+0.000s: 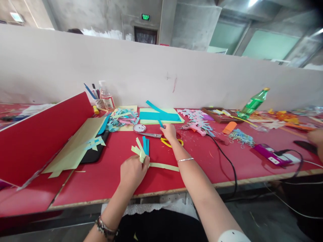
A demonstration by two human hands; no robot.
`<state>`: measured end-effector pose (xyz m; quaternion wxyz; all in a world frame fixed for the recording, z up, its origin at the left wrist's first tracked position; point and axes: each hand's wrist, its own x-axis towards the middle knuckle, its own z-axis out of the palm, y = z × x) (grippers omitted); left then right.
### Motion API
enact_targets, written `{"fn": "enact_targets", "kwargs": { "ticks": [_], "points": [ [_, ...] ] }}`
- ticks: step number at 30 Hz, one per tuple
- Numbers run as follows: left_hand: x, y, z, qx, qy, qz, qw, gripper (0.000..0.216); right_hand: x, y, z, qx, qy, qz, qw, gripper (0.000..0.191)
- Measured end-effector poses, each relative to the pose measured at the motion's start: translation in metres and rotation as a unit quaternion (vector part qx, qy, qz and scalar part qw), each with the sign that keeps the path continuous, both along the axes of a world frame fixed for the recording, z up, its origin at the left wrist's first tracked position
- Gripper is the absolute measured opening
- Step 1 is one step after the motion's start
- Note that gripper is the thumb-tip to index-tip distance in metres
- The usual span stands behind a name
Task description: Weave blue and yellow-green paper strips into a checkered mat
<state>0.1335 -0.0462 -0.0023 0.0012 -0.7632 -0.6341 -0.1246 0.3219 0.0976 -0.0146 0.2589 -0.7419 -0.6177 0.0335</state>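
My left hand (133,172) is closed around a bunch of pale yellow and blue paper strips (145,147), which fan out above the fingers. One long pale yellow strip (165,166) runs from this hand to the right, reaching beside my right forearm. Farther back, my right hand (169,132) pinches the near end of a blue paper strip (160,123). Behind it lie a blue paper sheet (150,116) and another loose blue strip (154,106), over pale yellow paper. Yellow-handled scissors (166,144) lie partly hidden under my right wrist.
A pink glue gun (199,130) with a black cord lies right of my hand. Cut strips (121,118) are heaped at the back left, beside a red divider (50,134). Rightward are a green bottle (254,102), a purple power strip (270,155) and another person's hand (316,137).
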Motion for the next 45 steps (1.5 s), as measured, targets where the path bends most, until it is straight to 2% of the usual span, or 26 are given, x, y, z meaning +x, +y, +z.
{"fn": "enact_targets", "kwargs": {
  "ticks": [5,11,16,19,25,29,31,33,35,36,39,40,41,43,44,45],
  "points": [
    [-0.002,0.001,0.001,0.01,-0.015,0.004,1.0,0.041,-0.001,-0.003,0.003,0.051,0.016,0.016,0.998,0.023],
    [-0.004,0.001,0.0,0.003,-0.027,0.013,1.0,0.041,-0.011,-0.001,-0.003,0.086,0.049,0.082,0.992,0.019],
    [-0.005,0.001,0.0,-0.003,-0.029,0.021,0.999,0.04,-0.017,0.002,-0.011,0.107,0.098,0.133,0.98,0.037],
    [-0.004,0.001,0.0,-0.003,-0.029,0.018,0.999,0.039,-0.018,0.003,-0.011,0.106,0.136,0.136,0.976,0.035],
    [-0.004,0.001,-0.002,0.004,-0.023,0.014,1.0,0.04,-0.014,-0.003,0.012,0.112,0.213,0.139,0.961,0.036],
    [-0.004,0.001,-0.002,0.006,-0.024,0.002,1.0,0.04,-0.016,-0.022,0.03,0.112,0.237,0.189,0.946,0.015],
    [-0.004,0.001,-0.002,0.01,-0.02,0.004,1.0,0.041,-0.018,-0.035,0.037,0.112,0.262,0.204,0.936,0.016],
    [-0.003,0.001,-0.002,0.01,-0.013,0.006,1.0,0.041,-0.02,-0.048,0.044,0.111,0.329,0.205,0.915,0.025],
    [-0.003,0.001,-0.001,0.007,-0.01,0.005,1.0,0.04,-0.023,-0.062,0.05,0.101,0.429,0.192,0.877,0.029],
    [-0.003,0.001,0.0,0.005,-0.01,0.003,1.0,0.04,-0.024,-0.07,0.053,0.089,0.491,0.191,0.845,0.028],
    [-0.002,0.0,0.001,0.002,-0.015,-0.001,1.0,0.04,-0.03,-0.096,0.058,0.028,0.655,0.24,0.715,0.018],
    [-0.003,0.0,0.001,0.003,-0.018,-0.004,1.0,0.039,-0.032,-0.105,0.058,0.023,0.683,0.25,0.686,0.018],
    [-0.003,0.0,0.001,0.003,-0.022,-0.006,1.0,0.039,-0.034,-0.116,0.057,0.02,0.697,0.255,0.67,0.018],
    [-0.003,-0.001,0.001,0.001,-0.029,-0.01,1.0,0.039,-0.039,-0.136,0.051,0.028,0.701,0.251,0.667,0.017],
    [-0.003,-0.001,0.001,0.0,-0.03,-0.012,0.999,0.038,-0.041,-0.146,0.047,0.038,0.687,0.245,0.683,0.015],
    [-0.004,-0.001,0.001,-0.001,-0.029,-0.013,0.999,0.038,-0.043,-0.155,0.042,0.057,0.66,0.231,0.713,0.013]
  ]
}}
